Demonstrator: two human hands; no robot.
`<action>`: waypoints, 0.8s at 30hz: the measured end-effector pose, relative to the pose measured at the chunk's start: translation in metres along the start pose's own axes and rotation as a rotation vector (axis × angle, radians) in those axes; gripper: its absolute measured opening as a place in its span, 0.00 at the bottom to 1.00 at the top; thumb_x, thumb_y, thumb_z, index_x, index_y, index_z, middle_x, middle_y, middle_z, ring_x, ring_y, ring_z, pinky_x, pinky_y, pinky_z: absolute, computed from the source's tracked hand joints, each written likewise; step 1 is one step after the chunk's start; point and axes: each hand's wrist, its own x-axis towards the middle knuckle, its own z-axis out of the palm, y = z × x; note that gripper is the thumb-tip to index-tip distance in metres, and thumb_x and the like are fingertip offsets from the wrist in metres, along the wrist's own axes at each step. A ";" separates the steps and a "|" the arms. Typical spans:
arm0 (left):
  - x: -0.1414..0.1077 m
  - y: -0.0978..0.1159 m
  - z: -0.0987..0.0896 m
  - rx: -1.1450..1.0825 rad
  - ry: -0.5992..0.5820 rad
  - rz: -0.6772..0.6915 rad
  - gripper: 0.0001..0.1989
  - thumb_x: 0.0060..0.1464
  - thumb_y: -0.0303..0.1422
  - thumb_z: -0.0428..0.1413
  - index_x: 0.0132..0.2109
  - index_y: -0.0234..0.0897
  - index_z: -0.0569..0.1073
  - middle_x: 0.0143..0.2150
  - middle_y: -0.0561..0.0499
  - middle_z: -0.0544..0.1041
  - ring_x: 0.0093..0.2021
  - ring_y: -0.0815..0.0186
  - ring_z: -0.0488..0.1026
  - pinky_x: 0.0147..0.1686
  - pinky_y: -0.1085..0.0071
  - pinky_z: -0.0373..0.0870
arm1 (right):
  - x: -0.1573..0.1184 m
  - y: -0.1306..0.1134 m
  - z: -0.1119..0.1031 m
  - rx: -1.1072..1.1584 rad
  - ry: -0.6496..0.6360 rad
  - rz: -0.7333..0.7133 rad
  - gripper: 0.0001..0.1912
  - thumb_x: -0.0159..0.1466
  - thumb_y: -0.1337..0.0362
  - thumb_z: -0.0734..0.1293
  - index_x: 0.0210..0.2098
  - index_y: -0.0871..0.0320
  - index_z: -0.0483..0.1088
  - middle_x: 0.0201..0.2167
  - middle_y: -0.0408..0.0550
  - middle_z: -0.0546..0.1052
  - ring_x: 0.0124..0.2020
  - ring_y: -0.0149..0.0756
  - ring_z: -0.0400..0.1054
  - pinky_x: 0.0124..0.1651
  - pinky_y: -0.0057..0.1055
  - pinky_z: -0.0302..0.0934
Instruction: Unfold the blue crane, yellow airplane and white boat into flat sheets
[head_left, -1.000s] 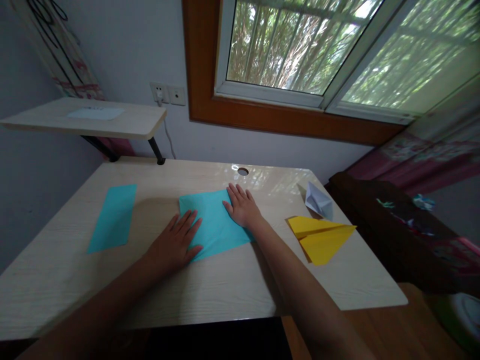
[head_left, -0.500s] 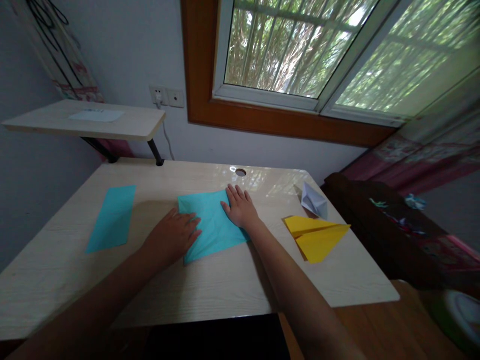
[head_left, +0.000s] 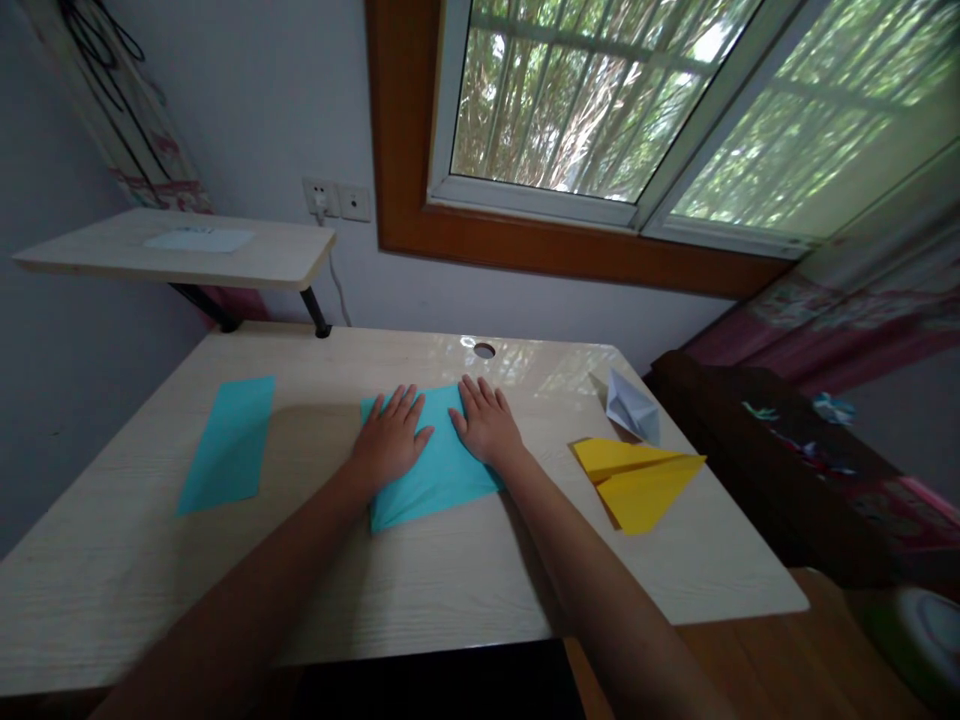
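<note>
A creased sheet of turquoise paper [head_left: 439, 470] lies flat on the desk in front of me. My left hand [head_left: 390, 435] rests on its left part, palm down with the fingers spread. On its right part lies my right hand [head_left: 486, 422], likewise flat with the fingers apart; the paper's right edge is partly hidden beneath it. Farther left is a turquoise paper strip [head_left: 229, 445], touched by neither hand. To the right sit a yellow paper plane [head_left: 637, 485] and, just behind it, a white folded paper boat [head_left: 631, 405].
The pale wooden desk [head_left: 435, 590] has a round cable hole [head_left: 484, 351] near its back edge. A raised shelf [head_left: 180, 250] at the left carries a white sheet of paper [head_left: 199, 239]. Behind stand the wall and a window [head_left: 555, 110]. Dark furniture [head_left: 750, 430] is beyond the desk's right edge.
My left hand has moved up and to the right over the turquoise paper and now lies flatter, fingers pointing away from me. My right hand has stayed nearly in place.
</note>
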 end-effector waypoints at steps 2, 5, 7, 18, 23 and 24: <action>-0.005 -0.012 -0.002 0.020 -0.001 -0.018 0.31 0.69 0.46 0.40 0.71 0.35 0.57 0.75 0.42 0.52 0.75 0.53 0.47 0.71 0.49 0.43 | -0.003 0.001 0.000 -0.001 0.010 0.016 0.32 0.74 0.50 0.50 0.72 0.59 0.51 0.73 0.51 0.52 0.74 0.50 0.44 0.72 0.54 0.40; -0.013 -0.025 -0.004 0.043 -0.001 -0.058 0.32 0.68 0.46 0.39 0.71 0.32 0.57 0.74 0.39 0.53 0.74 0.52 0.47 0.71 0.50 0.43 | -0.011 0.008 0.000 -0.020 0.021 0.033 0.31 0.74 0.52 0.50 0.72 0.59 0.52 0.73 0.50 0.53 0.73 0.52 0.45 0.71 0.56 0.41; -0.018 -0.029 -0.004 0.057 0.008 -0.080 0.32 0.68 0.46 0.39 0.71 0.30 0.57 0.74 0.38 0.53 0.74 0.52 0.48 0.71 0.50 0.44 | -0.018 0.015 -0.003 -0.045 0.031 0.042 0.30 0.74 0.53 0.50 0.71 0.59 0.54 0.73 0.50 0.53 0.73 0.53 0.45 0.71 0.57 0.41; -0.022 -0.025 -0.003 0.090 0.046 -0.109 0.32 0.69 0.45 0.38 0.71 0.30 0.57 0.74 0.37 0.53 0.74 0.51 0.48 0.70 0.48 0.45 | -0.021 -0.044 -0.038 0.057 0.057 -0.195 0.29 0.73 0.63 0.52 0.71 0.66 0.54 0.73 0.56 0.52 0.74 0.45 0.44 0.73 0.44 0.45; -0.024 -0.025 -0.004 0.083 0.069 -0.144 0.31 0.69 0.43 0.38 0.72 0.31 0.55 0.74 0.36 0.54 0.74 0.50 0.49 0.69 0.44 0.46 | -0.030 -0.070 -0.010 0.120 -0.028 -0.220 0.33 0.74 0.50 0.54 0.70 0.65 0.55 0.73 0.57 0.52 0.74 0.48 0.45 0.73 0.48 0.45; -0.024 -0.025 -0.004 0.080 0.078 -0.151 0.31 0.69 0.42 0.38 0.72 0.32 0.55 0.73 0.36 0.54 0.74 0.50 0.49 0.69 0.44 0.46 | -0.032 -0.067 -0.007 0.116 -0.019 -0.209 0.34 0.74 0.48 0.53 0.71 0.64 0.54 0.73 0.57 0.51 0.74 0.47 0.44 0.73 0.49 0.43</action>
